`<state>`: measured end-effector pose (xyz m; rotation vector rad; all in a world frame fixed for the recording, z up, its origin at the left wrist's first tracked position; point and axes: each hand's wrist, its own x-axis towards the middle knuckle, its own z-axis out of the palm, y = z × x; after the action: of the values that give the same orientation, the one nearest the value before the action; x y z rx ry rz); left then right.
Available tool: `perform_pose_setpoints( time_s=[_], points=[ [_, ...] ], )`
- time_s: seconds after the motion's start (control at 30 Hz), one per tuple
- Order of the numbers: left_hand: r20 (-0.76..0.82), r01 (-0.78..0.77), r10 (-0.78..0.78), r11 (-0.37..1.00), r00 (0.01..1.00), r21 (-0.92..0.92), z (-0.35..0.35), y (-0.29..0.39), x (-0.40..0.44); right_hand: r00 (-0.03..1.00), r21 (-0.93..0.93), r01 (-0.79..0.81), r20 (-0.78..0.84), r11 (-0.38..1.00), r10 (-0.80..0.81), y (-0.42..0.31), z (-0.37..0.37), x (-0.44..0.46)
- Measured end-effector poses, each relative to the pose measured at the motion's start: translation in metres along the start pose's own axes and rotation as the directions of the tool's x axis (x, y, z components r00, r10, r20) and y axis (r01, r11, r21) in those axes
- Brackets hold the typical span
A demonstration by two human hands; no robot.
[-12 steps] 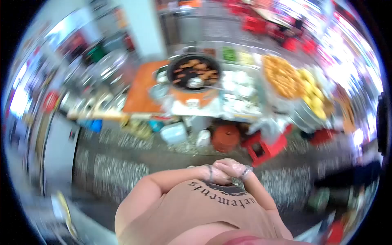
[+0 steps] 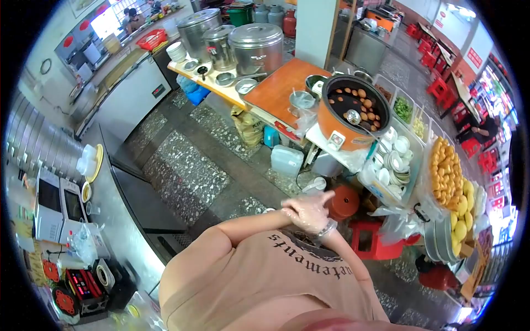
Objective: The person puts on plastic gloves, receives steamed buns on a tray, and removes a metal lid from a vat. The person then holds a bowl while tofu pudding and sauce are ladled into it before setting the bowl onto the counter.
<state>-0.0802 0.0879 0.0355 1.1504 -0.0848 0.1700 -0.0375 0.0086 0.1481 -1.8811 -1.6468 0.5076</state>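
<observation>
Bucket (image 2: 344, 203), red-brown, round, no long axis: ahead and right of gloved right hand (image 2: 307, 214), laid across partly hidden left hand (image 2: 324, 198); cannot tell whether either grip is closed.

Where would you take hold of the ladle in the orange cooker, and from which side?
Probably grip the ladle by its handle's outer part, from the wearer's side: its bowl sits inside the orange cooker, while the long, thin handle slants out over the rim.
</observation>
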Motion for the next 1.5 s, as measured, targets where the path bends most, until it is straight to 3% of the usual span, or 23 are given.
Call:
perform_pose_setpoints(
  time_s=[0.03, 0.1, 0.17, 0.23, 0.3, 0.37, 0.53, 0.63, 0.7, 0.73, 0.77, 0.8, 0.83, 0.9, 0.93, 1.03, 1.1, 1.13, 1.17, 1.2, 1.23, 1.37, 1.5],
  points=[
    [-0.116, 0.092, -0.053, 0.925, 0.992, 0.368, -0.008, 0.012, 0.007, 0.994, 0.110, 0.090, -0.075, 0.990, -0.082, -0.005, -0.006, 0.003],
    [-0.396, 0.091, 0.064, 0.928, 0.916, 0.362, -0.046, -0.002, 0.034, 0.919, -0.123, 0.205, -0.318, 0.971, -0.234, -0.004, -0.011, 0.009],
    [-0.471, 0.005, 0.290, 0.848, 0.833, 0.530, -0.023, 0.077, 0.041, 0.786, 0.560, 0.179, -0.576, 0.809, 0.225, 0.005, -0.007, 0.016],
    [-0.271, -0.165, 0.494, 0.672, 0.826, 0.722, -0.011, 0.111, 0.050, 0.787, 0.873, 0.241, -0.431, 0.424, 0.441, 0.000, -0.017, 0.020],
    [-0.130, -0.242, 0.495, 0.617, 0.859, 0.749, 0.011, 0.133, 0.055, 0.795, 0.942, 0.177, -0.308, 0.285, 0.522, 0.010, -0.004, 0.023],
    [0.125, -0.353, 0.558, 0.323, 0.820, 0.878, 0.020, 0.139, 0.068, 0.855, 0.885, 0.338, -0.432, 0.321, 0.289, 0.003, 0.002, 0.029],
    [0.021, -0.439, 0.523, 0.692, 0.852, 0.574, 0.029, 0.145, 0.087, 0.905, 0.943, 0.324, -0.333, 0.078, 0.264, 0.018, 0.001, 0.028],
    [-0.020, -0.400, 0.465, 0.784, 0.885, 0.475, 0.028, 0.145, 0.093, 0.920, 0.956, 0.241, -0.280, 0.168, 0.274, 0.031, -0.002, 0.023],
    [-0.049, -0.342, 0.377, 0.881, 0.925, 0.327, 0.027, 0.139, 0.091, 0.934, 0.728, 0.013, -0.253, 0.685, 0.251, 0.041, -0.003, 0.020],
    [-0.083, -0.262, 0.282, 0.945, 0.956, 0.196, 0.027, 0.139, 0.088, 0.935, 0.728, 0.014, -0.253, 0.686, 0.249, 0.037, -0.003, 0.021],
    [-0.102, -0.174, 0.180, 0.983, 0.978, 0.059, 0.027, 0.139, 0.085, 0.922, 0.886, 0.106, -0.257, 0.451, 0.289, 0.029, -0.002, 0.019],
    [-0.103, -0.173, 0.179, 0.983, 0.978, 0.060, 0.028, 0.143, 0.081, 0.911, 0.964, 0.198, -0.248, 0.178, 0.330, 0.022, -0.001, 0.019],
    [-0.081, -0.117, 0.122, 0.991, 0.989, 0.067, 0.030, 0.151, 0.075, 0.911, 0.964, 0.199, -0.247, 0.175, 0.329, 0.031, 0.002, 0.015],
    [-0.065, -0.059, 0.064, 0.995, 0.996, 0.076, 0.029, 0.151, 0.071, 0.952, 0.888, 0.072, -0.197, 0.455, 0.233, 0.056, 0.009, 0.004],
    [-0.033, -0.135, 0.149, 0.956, 0.988, 0.260, 0.025, 0.143, 0.072, 0.957, 0.975, 0.109, -0.155, 0.195, 0.244, 0.024, -0.006, 0.009],
    [0.020, -0.285, 0.325, 0.796, 0.945, 0.533, 0.023, 0.132, 0.078, 0.927, 0.921, 0.025, -0.167, 0.388, 0.336, 0.017, -0.010, 0.013],
    [0.258, -0.501, 0.483, 0.484, 0.837, 0.718, 0.020, 0.130, 0.084, 0.962, 0.926, 0.120, -0.198, 0.358, 0.190, 0.027, -0.003, 0.017],
    [0.211, -0.343, 0.272, 0.679, 0.939, 0.649, 0.019, 0.137, 0.085, 0.933, 0.873, 0.116, -0.259, 0.473, 0.250, 0.028, 0.000, 0.017],
    [0.284, -0.513, 0.451, 0.544, 0.846, 0.664, 0.020, 0.143, 0.090, 0.887, 0.802, 0.099, -0.339, 0.589, 0.313, 0.032, 0.001, 0.017],
    [0.205, -0.453, 0.443, 0.580, 0.873, 0.677, 0.020, 0.141, 0.094, 0.907, 0.906, 0.134, -0.275, 0.402, 0.319, 0.040, 0.009, 0.021],
    [0.141, -0.398, 0.419, 0.625, 0.897, 0.672, 0.024, 0.132, 0.101, 0.915, 0.866, -0.084, -0.128, 0.493, 0.381, 0.048, 0.005, 0.017],
    [-0.153, -0.311, 0.338, 0.934, 0.929, 0.177, 0.036, 0.143, 0.116, 0.903, 0.986, 0.113, -0.154, 0.123, 0.402, 0.042, 0.000, 0.023],
    [-0.224, -0.202, 0.147, 0.947, 0.964, -0.250, 0.033, 0.151, 0.121, 0.928, 0.955, 0.037, -0.142, 0.294, 0.344, 0.027, -0.001, 0.016]
  ],
)
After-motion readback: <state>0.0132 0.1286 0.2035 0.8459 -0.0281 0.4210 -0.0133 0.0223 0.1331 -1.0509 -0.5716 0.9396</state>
